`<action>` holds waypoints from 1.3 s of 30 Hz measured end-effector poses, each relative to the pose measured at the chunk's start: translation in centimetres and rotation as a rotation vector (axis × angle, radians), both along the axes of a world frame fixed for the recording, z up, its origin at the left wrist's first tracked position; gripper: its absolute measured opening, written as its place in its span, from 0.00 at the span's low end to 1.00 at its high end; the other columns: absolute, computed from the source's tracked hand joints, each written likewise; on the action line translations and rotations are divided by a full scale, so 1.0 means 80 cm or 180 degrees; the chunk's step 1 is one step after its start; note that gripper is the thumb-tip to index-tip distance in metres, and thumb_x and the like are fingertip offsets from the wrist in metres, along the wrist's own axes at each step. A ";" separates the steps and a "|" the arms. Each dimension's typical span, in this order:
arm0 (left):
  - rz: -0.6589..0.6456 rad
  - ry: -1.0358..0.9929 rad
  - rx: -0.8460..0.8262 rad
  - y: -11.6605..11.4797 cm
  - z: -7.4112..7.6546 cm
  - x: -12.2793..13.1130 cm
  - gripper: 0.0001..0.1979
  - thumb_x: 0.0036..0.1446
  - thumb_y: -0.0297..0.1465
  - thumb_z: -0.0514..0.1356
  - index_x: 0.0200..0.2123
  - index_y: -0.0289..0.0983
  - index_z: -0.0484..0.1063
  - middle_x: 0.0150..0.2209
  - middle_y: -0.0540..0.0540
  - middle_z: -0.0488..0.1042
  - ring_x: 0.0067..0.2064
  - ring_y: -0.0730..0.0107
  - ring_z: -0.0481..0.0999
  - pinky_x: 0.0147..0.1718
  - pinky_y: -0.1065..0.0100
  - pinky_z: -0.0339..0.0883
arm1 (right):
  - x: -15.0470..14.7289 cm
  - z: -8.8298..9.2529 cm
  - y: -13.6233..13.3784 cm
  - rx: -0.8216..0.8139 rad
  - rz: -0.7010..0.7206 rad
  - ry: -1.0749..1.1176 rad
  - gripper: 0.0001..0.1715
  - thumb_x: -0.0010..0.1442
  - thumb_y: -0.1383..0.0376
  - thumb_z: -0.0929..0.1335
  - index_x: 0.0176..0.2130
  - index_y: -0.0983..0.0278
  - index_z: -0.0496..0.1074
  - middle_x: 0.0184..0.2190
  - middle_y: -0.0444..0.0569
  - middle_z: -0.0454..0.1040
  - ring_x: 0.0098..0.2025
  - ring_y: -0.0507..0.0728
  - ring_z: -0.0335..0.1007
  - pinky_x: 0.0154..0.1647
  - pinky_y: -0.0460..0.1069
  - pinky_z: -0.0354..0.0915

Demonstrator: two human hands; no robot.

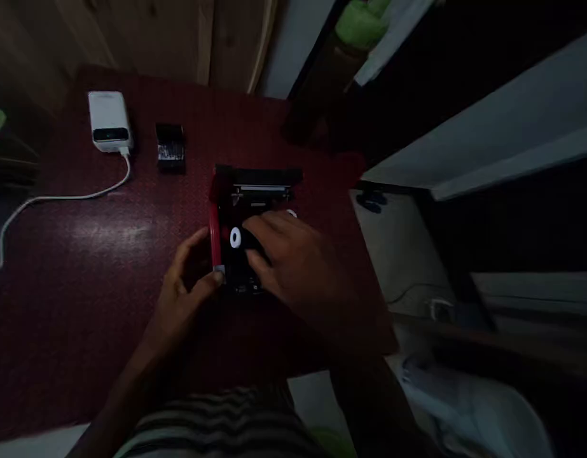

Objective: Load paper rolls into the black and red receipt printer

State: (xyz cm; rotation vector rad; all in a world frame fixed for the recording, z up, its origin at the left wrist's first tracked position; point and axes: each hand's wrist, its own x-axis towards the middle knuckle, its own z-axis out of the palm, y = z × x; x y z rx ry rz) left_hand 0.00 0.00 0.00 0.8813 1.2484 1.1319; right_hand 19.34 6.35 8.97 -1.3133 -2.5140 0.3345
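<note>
A small red and black device (215,235), which looks like a label printer, lies on the table with its lid (259,177) raised at the far side. My left hand (183,280) is wrapped round its left side, with the thumb on the near left corner. Inside the open body sits a dark roll with a white ring-shaped end (234,238). Curled over that roll from the right is my right hand (283,251), its thumb and fingers gripping it. My right hand covers most of the roll and the device's right side.
The dark red table (107,280) also bears a white power bank (108,117) with a white cable (78,196) running left. A small black object (170,148) with a shiny patch lies beyond the device. The table's right edge meets a lower pale floor (393,248).
</note>
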 end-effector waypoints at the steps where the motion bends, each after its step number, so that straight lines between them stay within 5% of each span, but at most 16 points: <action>1: 0.0007 0.0042 -0.0049 0.001 0.000 0.000 0.36 0.66 0.45 0.75 0.74 0.48 0.75 0.72 0.44 0.80 0.74 0.46 0.77 0.65 0.58 0.77 | 0.019 0.001 -0.009 0.0113 -0.0196 0.0377 0.16 0.69 0.78 0.72 0.52 0.65 0.83 0.49 0.55 0.88 0.51 0.69 0.86 0.53 0.62 0.81; 5: 0.0082 0.0045 -0.0147 0.001 -0.004 0.002 0.37 0.65 0.44 0.75 0.74 0.49 0.76 0.71 0.42 0.81 0.70 0.43 0.82 0.60 0.55 0.81 | 0.093 -0.008 -0.044 0.0132 -0.0963 0.1650 0.20 0.66 0.71 0.79 0.54 0.52 0.84 0.51 0.45 0.89 0.53 0.63 0.86 0.60 0.60 0.80; 9: 0.0170 -0.0109 -0.0077 0.002 -0.012 0.005 0.37 0.62 0.44 0.77 0.73 0.51 0.78 0.70 0.44 0.82 0.68 0.45 0.83 0.59 0.57 0.81 | 0.141 -0.054 -0.074 -0.0404 -0.1543 0.2497 0.17 0.59 0.66 0.83 0.48 0.52 0.87 0.48 0.45 0.88 0.51 0.61 0.87 0.52 0.56 0.81; 13: 0.0243 0.0026 0.0026 0.005 -0.018 0.002 0.36 0.60 0.43 0.77 0.71 0.51 0.80 0.70 0.45 0.82 0.69 0.45 0.82 0.58 0.58 0.81 | 0.136 -0.114 -0.088 -0.1174 -0.1810 0.2640 0.16 0.60 0.64 0.81 0.49 0.55 0.87 0.48 0.47 0.90 0.50 0.61 0.88 0.52 0.56 0.82; 18: 0.0195 0.0126 0.0076 0.009 -0.017 0.001 0.35 0.59 0.43 0.77 0.69 0.50 0.81 0.71 0.46 0.81 0.74 0.41 0.77 0.65 0.53 0.78 | 0.115 -0.161 -0.091 -0.1362 -0.1541 0.2552 0.18 0.62 0.66 0.77 0.52 0.56 0.88 0.52 0.50 0.92 0.54 0.63 0.89 0.61 0.61 0.81; 25: 0.0330 0.0156 -0.0012 0.009 -0.019 0.000 0.33 0.57 0.42 0.78 0.66 0.51 0.82 0.72 0.49 0.80 0.79 0.39 0.71 0.71 0.50 0.74 | 0.150 -0.146 -0.092 -0.1655 -0.1060 0.2393 0.34 0.67 0.72 0.71 0.67 0.52 0.83 0.65 0.50 0.87 0.63 0.61 0.88 0.69 0.63 0.80; 31: 0.0329 0.0268 0.0006 0.009 -0.021 -0.004 0.35 0.55 0.44 0.78 0.67 0.47 0.81 0.72 0.45 0.80 0.75 0.37 0.76 0.61 0.55 0.81 | 0.171 -0.112 -0.044 -0.1406 -0.1097 0.2195 0.22 0.74 0.67 0.70 0.60 0.53 0.86 0.60 0.48 0.90 0.61 0.62 0.88 0.67 0.62 0.81; 34: 0.0303 0.0238 0.0014 0.009 -0.020 -0.003 0.35 0.56 0.43 0.78 0.67 0.47 0.81 0.71 0.44 0.80 0.74 0.39 0.77 0.59 0.58 0.82 | 0.160 -0.122 0.001 -0.1009 -0.1454 0.2344 0.23 0.69 0.66 0.74 0.61 0.54 0.84 0.64 0.50 0.87 0.60 0.64 0.87 0.64 0.62 0.81; 39: 0.0324 0.0061 0.0058 0.012 -0.020 -0.001 0.36 0.51 0.44 0.80 0.64 0.47 0.84 0.66 0.44 0.84 0.64 0.42 0.85 0.50 0.60 0.85 | 0.128 -0.165 0.059 -0.0971 -0.1270 0.2344 0.31 0.58 0.70 0.77 0.59 0.53 0.83 0.65 0.49 0.86 0.67 0.68 0.81 0.72 0.68 0.74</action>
